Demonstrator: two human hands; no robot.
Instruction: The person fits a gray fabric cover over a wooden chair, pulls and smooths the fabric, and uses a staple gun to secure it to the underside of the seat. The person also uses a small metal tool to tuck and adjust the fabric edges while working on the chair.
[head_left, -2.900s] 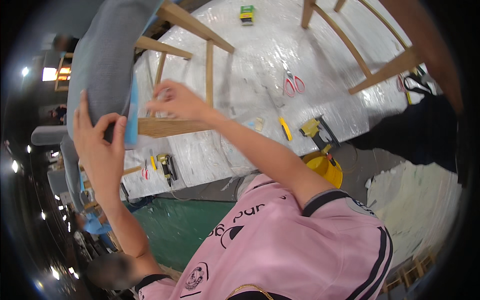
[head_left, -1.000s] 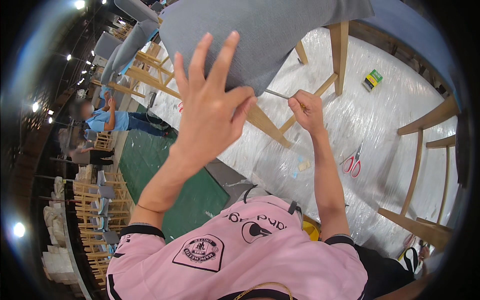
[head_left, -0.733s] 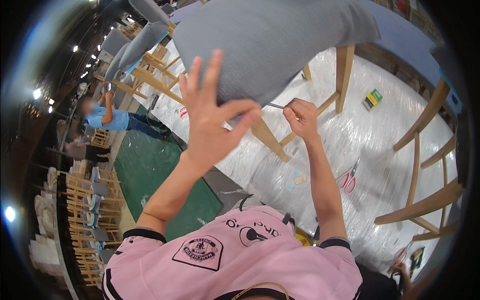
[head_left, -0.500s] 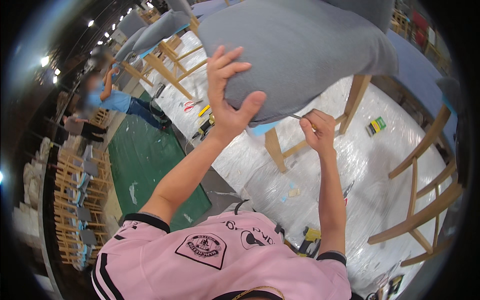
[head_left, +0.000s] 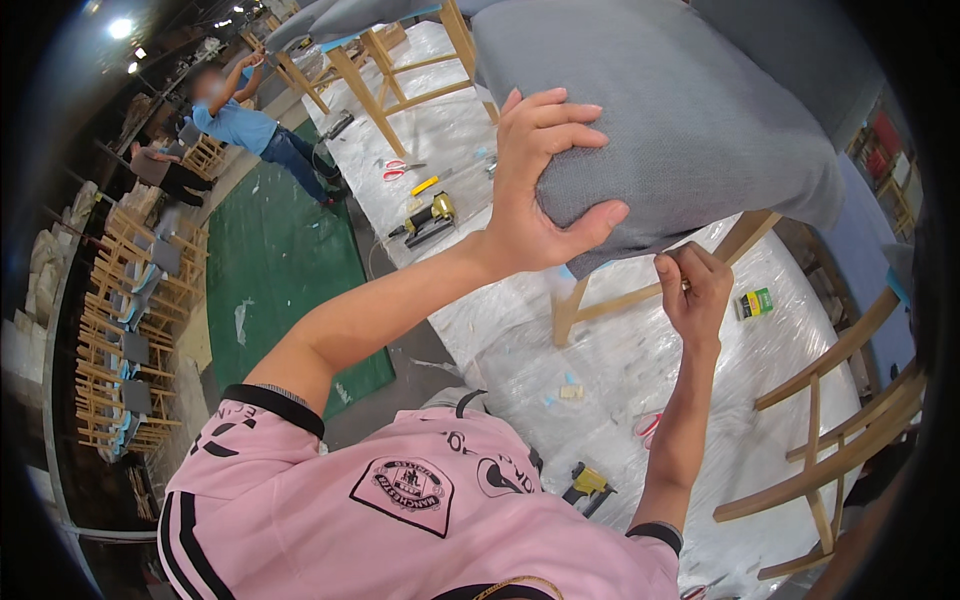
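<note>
A grey upholstered chair seat (head_left: 690,130) with wooden legs stands on the plastic-covered table before me. My left hand (head_left: 550,180) grips its near left corner, fingers bent over the fabric and thumb pressed along the front. Below the seat's front edge, my right hand (head_left: 695,285) is closed, its fingertips up against the fabric's lower edge. It holds a thin metal tool, mostly hidden now by the fingers and seat. Light blue material (head_left: 565,283) shows under the seat beside the near wooden leg (head_left: 567,315).
Staple guns (head_left: 432,215) (head_left: 588,487), red-handled scissors (head_left: 400,170) and a yellow cutter (head_left: 430,184) lie on the table (head_left: 500,370), with a small green-yellow box (head_left: 754,303) at right. Another chair (head_left: 830,440) lies close on my right. A person in blue (head_left: 240,125) stands far left, near stacked chairs (head_left: 130,345).
The seat and both hands appear farther right in view as the view shifts. My left fingers bend more over the corner. The metal tool's shaft, visible before, is now mostly hidden.
</note>
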